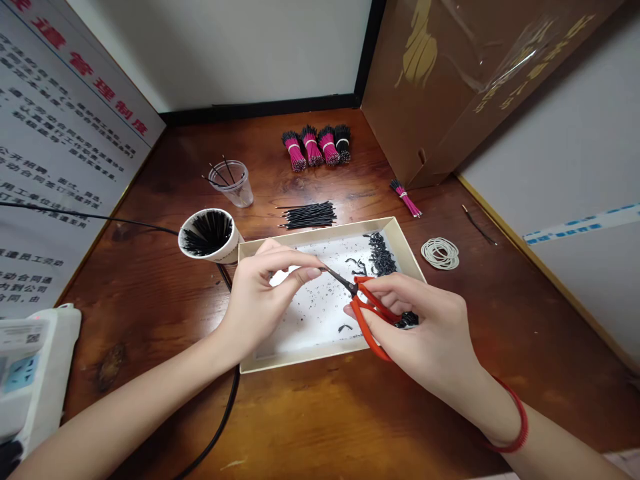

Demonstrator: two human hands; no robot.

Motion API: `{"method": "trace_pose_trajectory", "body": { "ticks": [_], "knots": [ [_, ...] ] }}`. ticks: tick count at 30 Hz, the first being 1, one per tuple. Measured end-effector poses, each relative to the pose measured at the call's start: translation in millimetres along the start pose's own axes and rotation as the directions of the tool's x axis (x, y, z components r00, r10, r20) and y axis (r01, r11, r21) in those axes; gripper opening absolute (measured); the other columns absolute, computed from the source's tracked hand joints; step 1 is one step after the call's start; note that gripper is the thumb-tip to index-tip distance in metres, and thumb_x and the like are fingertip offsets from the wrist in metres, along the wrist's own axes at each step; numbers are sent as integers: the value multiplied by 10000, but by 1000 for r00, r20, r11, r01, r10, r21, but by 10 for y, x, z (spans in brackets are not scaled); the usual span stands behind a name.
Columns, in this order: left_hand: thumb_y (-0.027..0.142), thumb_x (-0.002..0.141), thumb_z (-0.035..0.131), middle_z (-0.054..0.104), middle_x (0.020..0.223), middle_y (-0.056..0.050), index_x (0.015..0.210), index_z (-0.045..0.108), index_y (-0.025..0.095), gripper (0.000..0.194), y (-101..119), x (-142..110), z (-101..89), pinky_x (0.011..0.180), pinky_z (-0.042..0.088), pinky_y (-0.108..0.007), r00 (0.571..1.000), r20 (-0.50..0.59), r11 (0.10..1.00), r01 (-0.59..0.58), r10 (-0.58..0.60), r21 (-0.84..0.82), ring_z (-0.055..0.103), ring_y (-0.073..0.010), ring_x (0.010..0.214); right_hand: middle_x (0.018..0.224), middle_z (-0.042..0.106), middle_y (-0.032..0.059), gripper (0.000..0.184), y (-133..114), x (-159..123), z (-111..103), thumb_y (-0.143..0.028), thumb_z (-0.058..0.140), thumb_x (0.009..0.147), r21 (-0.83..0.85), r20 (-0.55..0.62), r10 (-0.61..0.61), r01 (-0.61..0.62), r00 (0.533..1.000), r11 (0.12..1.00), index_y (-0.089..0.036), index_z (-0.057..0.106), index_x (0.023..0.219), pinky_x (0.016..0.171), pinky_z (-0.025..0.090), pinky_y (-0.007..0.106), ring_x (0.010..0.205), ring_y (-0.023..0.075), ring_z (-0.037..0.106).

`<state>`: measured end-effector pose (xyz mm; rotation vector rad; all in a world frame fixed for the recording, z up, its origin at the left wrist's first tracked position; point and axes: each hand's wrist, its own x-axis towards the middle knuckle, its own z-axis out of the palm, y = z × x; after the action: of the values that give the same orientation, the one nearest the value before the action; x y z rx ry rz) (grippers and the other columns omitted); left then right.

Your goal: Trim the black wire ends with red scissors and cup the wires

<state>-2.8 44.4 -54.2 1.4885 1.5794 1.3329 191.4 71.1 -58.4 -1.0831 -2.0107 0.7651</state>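
My left hand (pixel 267 287) — pinching a thin, barely discernible piece (pixel 323 268) above the shallow box (pixel 305 359). My right hand (pixel 427 327) — gripping red-handled scissors (pixel 355 290), tips at that piece.

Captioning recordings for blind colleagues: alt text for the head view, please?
Right hand holds red-handled scissors at a thin dark piece pinched by the left hand, above a box of black scraps. Around it, on a wooden table: black wires, tied bundles, two cups.

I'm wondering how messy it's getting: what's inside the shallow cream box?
The box holds black scraps heaped along its right side, loose black curls, and specks across its white bottom. The left hand and right hand, with the scissors, cover parts; anything behind them can't be seen.
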Motion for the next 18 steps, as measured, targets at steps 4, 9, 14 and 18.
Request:
{"method": "trace_pose_trajectory", "body": {
  "ticks": [4, 9, 14, 18],
  "knots": [
    [109, 762, 712, 759, 752, 11, 751, 771, 254, 157, 7, 4, 1, 672, 429, -313, 1000, -3, 1000, -4, 4, -3, 564, -164, 713, 619, 601, -51, 173, -3, 10, 1, -68, 702, 674, -7, -14, -6, 6, 1000, 1000, -189, 637, 778, 475, 430, 207, 518, 75, 488],
    [108, 767, 705, 754, 743, 15, 761, 771, 255, 162, 4, 8, 3, 682, 417, -316, 1000, 1, 1000, -17, 17, -6, 561, -162, 712, 625, 610, -54, 183, -3, 19, -7, -57, 679, 675, -11, -16, -29, 29, 999, 1000, -198, 634, 782, 474, 432, 207, 515, 76, 500],
    [105, 780, 690, 744, 729, 9, 761, 768, 239, 156, 2, 15, 1, 695, 409, -319, 999, 17, 999, -33, 33, 3, 564, -161, 707, 628, 619, -52, 181, 4, 14, -5, -62, 692, 673, -12, -18, -33, 33, 999, 999, -197, 637, 782, 472, 431, 206, 515, 75, 508],
    [117, 778, 690, 744, 729, 7, 759, 766, 244, 150, 5, 16, -4, 686, 413, -322, 999, 16, 1000, -28, 28, 8, 564, -168, 705, 628, 621, -52, 174, 4, 20, 3, -60, 688, 677, -6, -20, -29, 29, 999, 1000, -194, 641, 779, 476, 432, 200, 518, 71, 509]
  ]
}}
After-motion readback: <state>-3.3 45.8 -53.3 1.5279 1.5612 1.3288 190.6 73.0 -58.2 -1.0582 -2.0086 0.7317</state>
